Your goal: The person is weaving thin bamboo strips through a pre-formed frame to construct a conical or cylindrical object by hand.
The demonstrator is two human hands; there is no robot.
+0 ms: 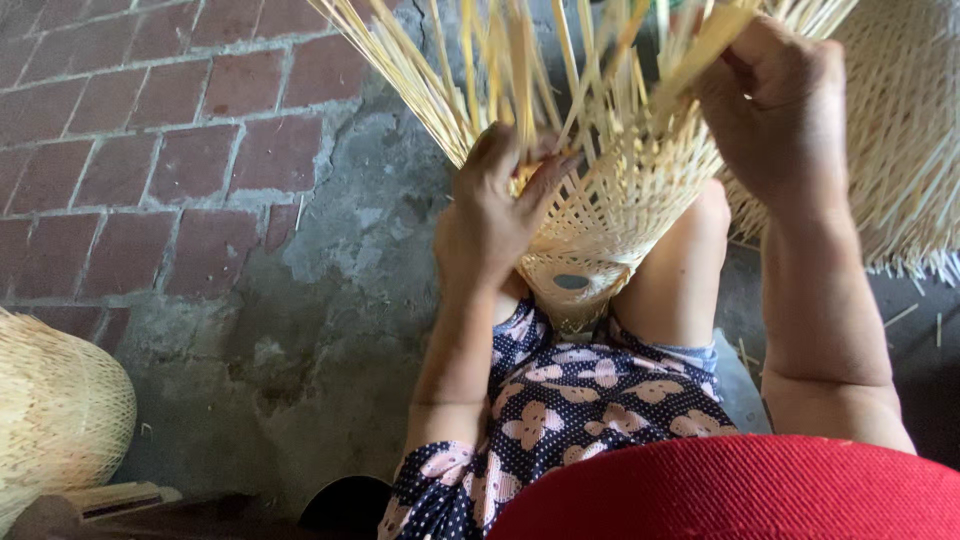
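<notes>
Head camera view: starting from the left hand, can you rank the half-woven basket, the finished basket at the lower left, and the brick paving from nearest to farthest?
From the left hand:
1. Half-woven basket, touching, under its fingers at centre.
2. Brick paving, upper left, across the patch of concrete.
3. Finished basket, lower left edge, farthest.

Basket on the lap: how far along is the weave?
Done: the narrow lower part of the basket is woven tight in an open lattice. In hand: the left hand presses the woven wall while the right hand grips a few loose strips at the top. Left: the long strips above the weave fan out unwoven, with no rim. A woven basket sits at left.
</notes>
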